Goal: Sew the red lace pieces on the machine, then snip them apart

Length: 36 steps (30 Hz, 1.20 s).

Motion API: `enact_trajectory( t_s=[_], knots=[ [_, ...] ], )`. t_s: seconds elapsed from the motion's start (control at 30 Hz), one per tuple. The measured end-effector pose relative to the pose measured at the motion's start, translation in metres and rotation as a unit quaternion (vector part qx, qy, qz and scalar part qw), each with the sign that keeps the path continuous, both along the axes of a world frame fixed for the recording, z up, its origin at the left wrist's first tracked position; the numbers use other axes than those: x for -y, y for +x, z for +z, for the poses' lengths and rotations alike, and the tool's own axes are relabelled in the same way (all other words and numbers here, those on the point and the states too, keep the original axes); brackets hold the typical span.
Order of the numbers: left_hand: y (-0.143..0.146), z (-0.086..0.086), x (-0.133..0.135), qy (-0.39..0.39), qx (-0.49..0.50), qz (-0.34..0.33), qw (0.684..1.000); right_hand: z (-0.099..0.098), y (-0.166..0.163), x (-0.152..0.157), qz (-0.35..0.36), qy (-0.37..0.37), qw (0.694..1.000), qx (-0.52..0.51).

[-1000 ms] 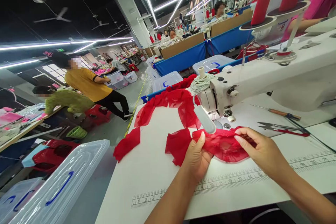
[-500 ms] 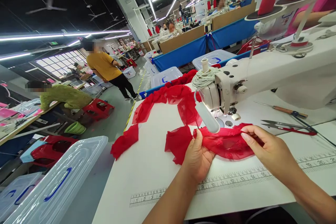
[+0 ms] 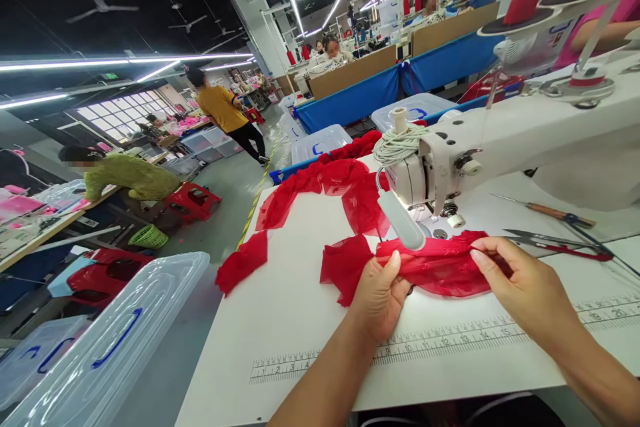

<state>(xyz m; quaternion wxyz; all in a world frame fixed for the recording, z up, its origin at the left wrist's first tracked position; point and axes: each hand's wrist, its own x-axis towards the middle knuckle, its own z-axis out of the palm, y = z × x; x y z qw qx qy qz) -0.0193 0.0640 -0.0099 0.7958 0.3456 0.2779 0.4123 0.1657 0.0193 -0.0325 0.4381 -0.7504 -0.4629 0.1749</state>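
A strip of sheer red fabric (image 3: 435, 267) lies on the white sewing table (image 3: 295, 320), running under the head of a white sewing machine (image 3: 500, 140). My left hand (image 3: 381, 297) pinches the fabric's left part, thumb on top. My right hand (image 3: 525, 287) grips its right end with closed fingers. More red fabric (image 3: 320, 190) trails back over the table's far edge, and a loose red piece (image 3: 243, 263) hangs at the left edge.
Scissors (image 3: 560, 243) and a wooden-handled tool (image 3: 555, 213) lie right of the machine. A printed ruler (image 3: 440, 340) runs along the table front. Clear lidded bins (image 3: 110, 347) stand on the floor at left. Other people work at benches and walk the aisle beyond.
The view has shifted slightly. Both hands keep their hold on the red fabric with little movement. The person in the yellow shirt has walked farther down the aisle.
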Motion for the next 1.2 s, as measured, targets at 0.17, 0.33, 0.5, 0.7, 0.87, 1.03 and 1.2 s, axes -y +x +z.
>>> enact_trajectory(
  t_s=[0.17, 0.33, 0.5, 0.7, 0.87, 1.03, 1.2],
  knots=[
    [-0.001, 0.002, 0.001, 0.013, -0.006, -0.002, 1.0, -0.001, 0.001, -0.001, 0.002, 0.017, 1.0, 0.006],
    [-0.001, 0.001, 0.001, 0.006, -0.002, -0.003, 1.0, -0.001, 0.001, 0.0, 0.004, 0.008, 1.0, 0.0],
    [0.002, -0.003, -0.001, -0.061, 0.02, 0.072, 0.995, -0.003, 0.001, 0.002, 0.022, 0.024, 0.999, 0.02],
    [-0.007, -0.003, -0.01, -0.157, 0.027, 0.195, 0.968, -0.007, 0.001, 0.006, 0.05, 0.052, 0.995, 0.069],
    [-0.012, 0.003, -0.016, -0.19, 0.018, 0.232, 0.954, -0.007, 0.002, 0.006, 0.087, 0.068, 0.991, 0.074],
    [-0.002, 0.007, 0.0, -0.123, 0.075, 0.053, 0.988, -0.002, -0.016, 0.007, 0.111, 0.141, 0.98, 0.087],
    [0.0, 0.008, 0.01, -0.001, 0.026, -0.038, 0.999, 0.004, -0.049, 0.011, 0.197, 0.225, 0.944, 0.136]
  ],
)
